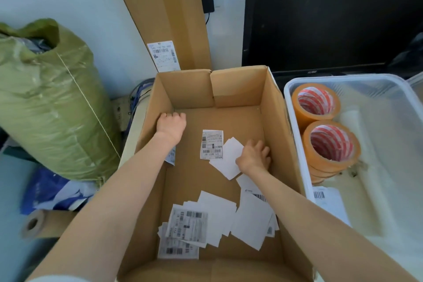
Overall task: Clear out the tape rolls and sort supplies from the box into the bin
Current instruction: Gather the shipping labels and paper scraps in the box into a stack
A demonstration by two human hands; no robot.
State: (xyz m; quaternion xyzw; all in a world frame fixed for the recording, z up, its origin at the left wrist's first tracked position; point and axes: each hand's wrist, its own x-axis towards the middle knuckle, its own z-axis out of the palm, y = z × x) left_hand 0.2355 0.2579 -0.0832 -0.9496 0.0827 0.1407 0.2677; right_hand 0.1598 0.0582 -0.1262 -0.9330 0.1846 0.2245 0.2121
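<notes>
The open cardboard box (229, 89) fills the middle of the view, its long axis running from 6 o'clock up to 12 o'clock, mouth upward, and no tape rolls show inside it; only paper lies on its floor. A printed shipping label (211, 144) lies flat near the centre, its long side running 12 to 6, and a heap of loose labels (212, 224) sits toward 6 o'clock, fanned at mixed angles. The left hand (171, 126), at about 10 o'clock in the box, lies knuckles up against the left wall with fingers curled under; whether it holds anything cannot be told. The right hand (254, 158), at about 3 o'clock in the box, rests with fingers spread on blank white slips (229, 162) that lie cornerwise just beside the printed label. The clear plastic bin (297, 144) stands just beside the box at 3 o'clock, its long axis also near 12 to 6; two orange tape rolls (329, 142) lie in its far left corner, holes upward, touching each other, with a barcode label (329, 204) below them. A black monitor (332, 25) stands at 1 o'clock, a green sack (50, 103) at 9 o'clock, and a tall cardboard sheet (164, 11) leans on the wall at 12 o'clock.
</notes>
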